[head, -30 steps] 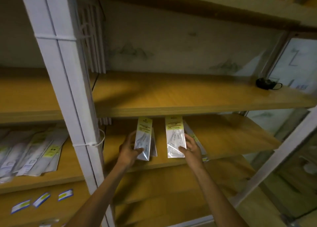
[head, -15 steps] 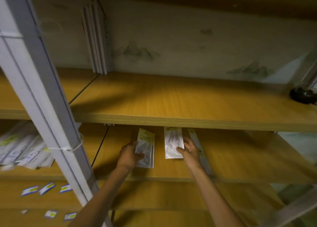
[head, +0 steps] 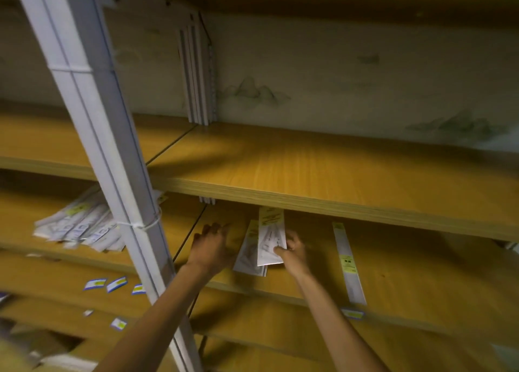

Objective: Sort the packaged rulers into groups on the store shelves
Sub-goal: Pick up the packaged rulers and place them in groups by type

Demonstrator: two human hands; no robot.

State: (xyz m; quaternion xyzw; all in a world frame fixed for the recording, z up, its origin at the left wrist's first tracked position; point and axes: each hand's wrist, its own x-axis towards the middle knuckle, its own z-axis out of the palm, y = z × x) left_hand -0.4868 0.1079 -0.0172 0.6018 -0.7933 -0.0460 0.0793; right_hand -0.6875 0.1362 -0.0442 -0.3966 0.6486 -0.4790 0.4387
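Observation:
My right hand pinches the lower edge of a clear ruler packet with a yellow header, holding it over a second packet that lies flat on the wooden shelf. My left hand rests on the shelf just left of that lower packet, fingers spread and holding nothing. A long narrow packaged ruler lies further right on the same shelf. A heap of similar packets lies on the neighbouring shelf section at the left.
A white metal upright with a cable tie crosses the left foreground. The wooden shelf above juts out over my hands. Blue and yellow price labels line the shelf edges below. White panels stand at the back.
My left hand has let go of its packet, which now lies on the shelf. My right hand has brought its packet left over that one. The view has moved closer and lower.

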